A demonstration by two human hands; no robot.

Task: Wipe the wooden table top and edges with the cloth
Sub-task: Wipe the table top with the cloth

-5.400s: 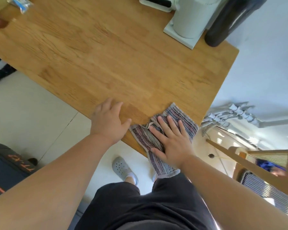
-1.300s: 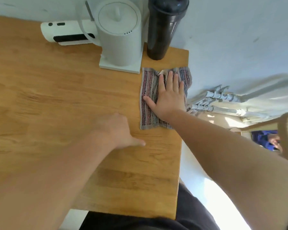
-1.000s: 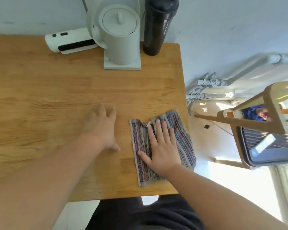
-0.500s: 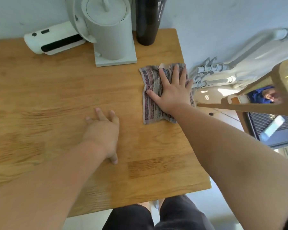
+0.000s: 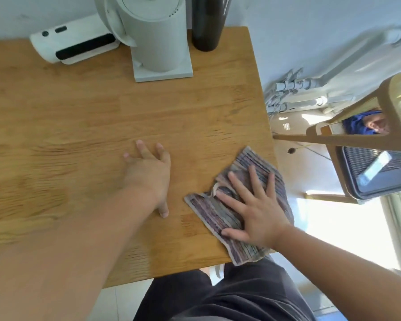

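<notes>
Two hands: my right hand presses flat, fingers spread, on the cloth; my left hand lies flat on bare wood to its left.
Cloth: striped, at the near right corner of the table, overhanging the edge.
Far edge: kettle, dark bottle.

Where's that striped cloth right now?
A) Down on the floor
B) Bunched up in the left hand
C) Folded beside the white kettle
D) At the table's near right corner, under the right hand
D: the right hand lies flat, fingers spread, on the striped cloth at the near right corner of the wooden table.
</notes>
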